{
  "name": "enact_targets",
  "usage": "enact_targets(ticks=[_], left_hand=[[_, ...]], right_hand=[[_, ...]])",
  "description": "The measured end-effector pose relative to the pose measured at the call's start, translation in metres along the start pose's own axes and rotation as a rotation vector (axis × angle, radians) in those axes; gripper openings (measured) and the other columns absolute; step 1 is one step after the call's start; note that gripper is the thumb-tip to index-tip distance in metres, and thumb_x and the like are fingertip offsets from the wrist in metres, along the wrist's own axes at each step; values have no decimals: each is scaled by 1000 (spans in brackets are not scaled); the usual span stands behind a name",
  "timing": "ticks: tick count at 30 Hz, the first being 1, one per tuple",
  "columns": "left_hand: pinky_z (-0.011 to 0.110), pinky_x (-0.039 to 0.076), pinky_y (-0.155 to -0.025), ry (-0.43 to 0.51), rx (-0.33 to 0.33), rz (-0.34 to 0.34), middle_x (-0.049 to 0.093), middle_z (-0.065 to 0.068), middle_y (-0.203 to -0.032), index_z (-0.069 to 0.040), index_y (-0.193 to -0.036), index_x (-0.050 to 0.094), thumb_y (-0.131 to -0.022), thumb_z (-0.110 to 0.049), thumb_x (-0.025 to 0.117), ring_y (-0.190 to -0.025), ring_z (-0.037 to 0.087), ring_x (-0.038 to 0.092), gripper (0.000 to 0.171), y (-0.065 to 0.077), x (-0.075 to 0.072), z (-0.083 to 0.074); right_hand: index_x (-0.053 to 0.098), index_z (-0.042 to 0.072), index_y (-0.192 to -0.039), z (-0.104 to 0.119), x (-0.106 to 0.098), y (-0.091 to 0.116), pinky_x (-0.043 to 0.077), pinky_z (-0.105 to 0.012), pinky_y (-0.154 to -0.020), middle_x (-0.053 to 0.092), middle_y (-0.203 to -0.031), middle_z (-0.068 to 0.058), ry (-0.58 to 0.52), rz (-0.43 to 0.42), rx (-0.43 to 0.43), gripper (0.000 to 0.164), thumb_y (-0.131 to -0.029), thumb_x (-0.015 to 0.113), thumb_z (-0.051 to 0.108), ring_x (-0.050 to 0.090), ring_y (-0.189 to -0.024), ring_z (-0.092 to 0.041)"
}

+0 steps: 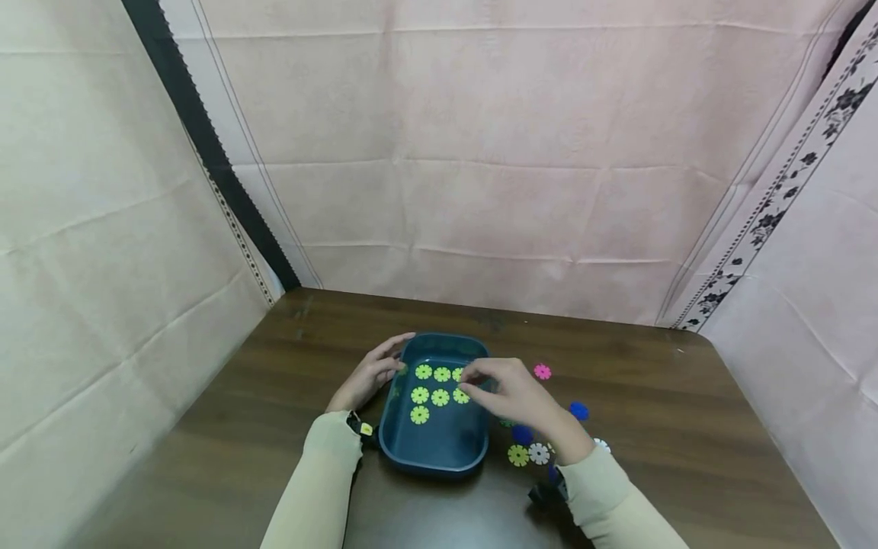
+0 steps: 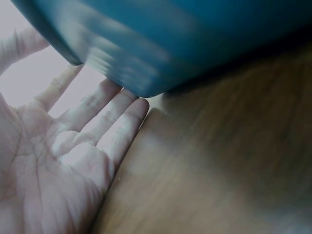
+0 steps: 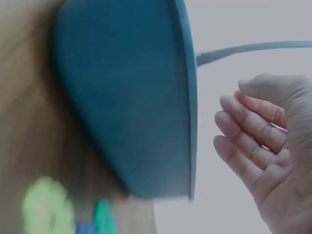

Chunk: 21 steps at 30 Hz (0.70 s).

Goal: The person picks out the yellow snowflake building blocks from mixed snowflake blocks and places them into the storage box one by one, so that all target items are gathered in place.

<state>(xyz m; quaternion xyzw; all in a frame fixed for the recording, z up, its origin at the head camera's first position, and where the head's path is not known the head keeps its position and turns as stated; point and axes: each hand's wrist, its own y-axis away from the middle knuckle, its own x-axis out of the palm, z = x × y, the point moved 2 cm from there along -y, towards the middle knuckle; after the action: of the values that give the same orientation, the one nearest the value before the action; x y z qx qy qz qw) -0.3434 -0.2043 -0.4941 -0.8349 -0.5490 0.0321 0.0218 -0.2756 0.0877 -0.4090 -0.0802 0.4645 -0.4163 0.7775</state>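
A dark blue rectangular tray (image 1: 434,446) rests on the table in the head view. Inside it lie several yellow-green flower-shaped discs (image 1: 440,397), in two rows of three with a single one nearer the front. My left hand (image 1: 370,375) is at the tray's left side, thumb by the rim. In the left wrist view its extended fingers (image 2: 105,114) meet the tray's outer wall (image 2: 146,53). Over the right side of the tray hovers my right hand (image 1: 504,389), fingers loosely bent above the rightmost discs. In the right wrist view nothing shows between its thumb and fingers (image 3: 251,122).
Right of the tray, loose flower discs lie on the brown wooden table (image 1: 658,427): a pink one (image 1: 543,371), blue ones (image 1: 579,411), white ones (image 1: 539,454) and a yellow-green one (image 1: 517,456). My right forearm partly covers them. Pale cloth (image 1: 480,152) hangs behind and at both sides.
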Motion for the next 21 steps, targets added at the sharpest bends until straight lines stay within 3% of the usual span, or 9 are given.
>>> enact_targets(ticks=[7, 14, 21], left_hand=[[36, 46, -99, 14, 22, 1, 36, 0, -158, -27, -150, 47, -99, -11, 52, -121, 31, 53, 54, -1, 1, 1], [36, 48, -99, 36, 3, 31, 42, 6, -152, -26, -151, 46, -100, -9, 50, -122, 37, 54, 54, 1, 4, 1], [35, 47, -99, 34, 13, 11, 38, 2, -156, -26, -150, 47, -100, -8, 51, -129, 32, 50, 54, 1, 3, -2]], right_hand=[[72, 17, -99, -20, -16, 48, 57, -33, -73, 71, -94, 8, 5, 5, 72, 4, -97, 69, 16, 65, -86, -6], [71, 17, -103, -32, -14, 96, 51, -24, -59, 65, -88, 11, -39, 153, 67, 7, -95, 70, 17, 57, -73, -7], [70, 22, -106, -43, -12, 115, 49, -28, -71, 61, -92, 9, 30, 207, 131, 17, -91, 76, 26, 55, -85, -12]])
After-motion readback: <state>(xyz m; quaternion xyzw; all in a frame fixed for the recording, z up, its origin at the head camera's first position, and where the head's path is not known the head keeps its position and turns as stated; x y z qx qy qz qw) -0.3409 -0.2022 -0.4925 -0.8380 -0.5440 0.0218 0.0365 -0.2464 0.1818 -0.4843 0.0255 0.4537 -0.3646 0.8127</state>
